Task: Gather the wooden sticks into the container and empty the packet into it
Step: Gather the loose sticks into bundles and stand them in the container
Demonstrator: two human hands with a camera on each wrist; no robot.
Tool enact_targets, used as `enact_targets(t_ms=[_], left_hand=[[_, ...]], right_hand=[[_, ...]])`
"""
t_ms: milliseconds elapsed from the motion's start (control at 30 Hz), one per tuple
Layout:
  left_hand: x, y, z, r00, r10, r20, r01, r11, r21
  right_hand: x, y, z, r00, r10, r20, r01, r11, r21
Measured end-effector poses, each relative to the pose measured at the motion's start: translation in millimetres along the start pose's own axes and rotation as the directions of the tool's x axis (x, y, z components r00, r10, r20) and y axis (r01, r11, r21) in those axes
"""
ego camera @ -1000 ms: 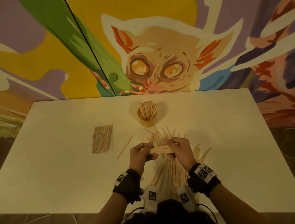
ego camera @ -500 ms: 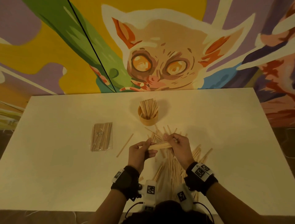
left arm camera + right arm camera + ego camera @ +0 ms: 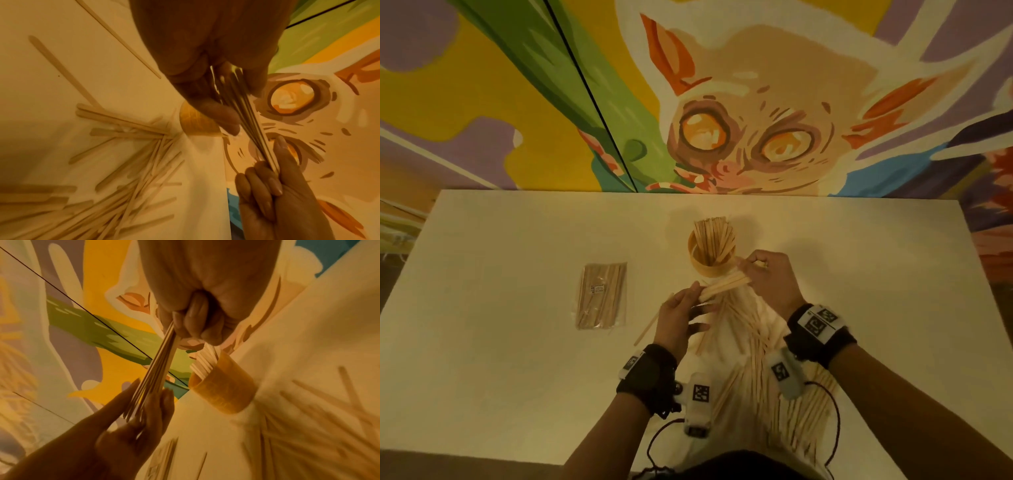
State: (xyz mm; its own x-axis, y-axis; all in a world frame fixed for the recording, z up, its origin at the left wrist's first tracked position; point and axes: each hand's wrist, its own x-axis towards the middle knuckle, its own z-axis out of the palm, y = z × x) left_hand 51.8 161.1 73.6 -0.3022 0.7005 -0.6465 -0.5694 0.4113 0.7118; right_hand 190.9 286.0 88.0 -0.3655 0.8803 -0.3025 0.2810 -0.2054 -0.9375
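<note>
A round wooden container [image 3: 710,253] stands mid-table with several sticks upright in it. Just in front of it, both hands hold a bundle of wooden sticks [image 3: 724,286] above the table. My right hand [image 3: 770,277] grips its far end beside the container's rim [image 3: 224,389]. My left hand [image 3: 681,315] pinches the near end between thumb and fingers [image 3: 144,410]. In the left wrist view the bundle [image 3: 252,129] runs from my left hand [image 3: 236,100] to my right hand [image 3: 277,186]. A clear packet of sticks [image 3: 602,295] lies flat to the left.
A big pile of loose sticks [image 3: 767,370] spreads over the white table [image 3: 500,359] from under the hands to the near edge. One single stick [image 3: 650,329] lies left of my left hand. A painted wall [image 3: 722,102] rises behind the table's far edge.
Both hands have carried the bundle away from me towards the container. Its right end now tilts up by the rim, and my right hand has moved further than my left.
</note>
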Motion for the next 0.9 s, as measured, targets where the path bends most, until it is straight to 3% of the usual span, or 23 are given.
enact_targets(t_ms=[200,333,500,667,733,900], left_hand=[[27,11,-24,0.998,-0.023,-0.05,0.028,0.994,0.102],[34,3,-38,0.995,-0.033,-0.098,0.052,0.979,0.198],[37,-13,-55,0.992,-0.058,-0.11,0.087,0.957,0.276],[38,-24,-66,0.99,-0.054,-0.131,0.092,0.949,0.301],[37,-28,-69,0.99,-0.047,-0.13,0.086,0.945,0.316],[34,-34,-78,0.992,-0.005,-0.126,0.053,0.921,0.386]], right_hand=[[86,-30,-16,0.99,-0.136,-0.038,0.125,0.97,-0.208],[118,-40,4,0.958,-0.241,0.153,0.285,0.841,-0.459],[128,-39,50,0.909,-0.141,0.393,0.39,0.622,-0.679],[124,-26,74,0.869,0.037,0.493,0.428,0.443,-0.788],[121,-24,75,0.874,0.034,0.485,0.421,0.444,-0.79],[112,-36,57,0.911,-0.071,0.405,0.365,0.594,-0.716]])
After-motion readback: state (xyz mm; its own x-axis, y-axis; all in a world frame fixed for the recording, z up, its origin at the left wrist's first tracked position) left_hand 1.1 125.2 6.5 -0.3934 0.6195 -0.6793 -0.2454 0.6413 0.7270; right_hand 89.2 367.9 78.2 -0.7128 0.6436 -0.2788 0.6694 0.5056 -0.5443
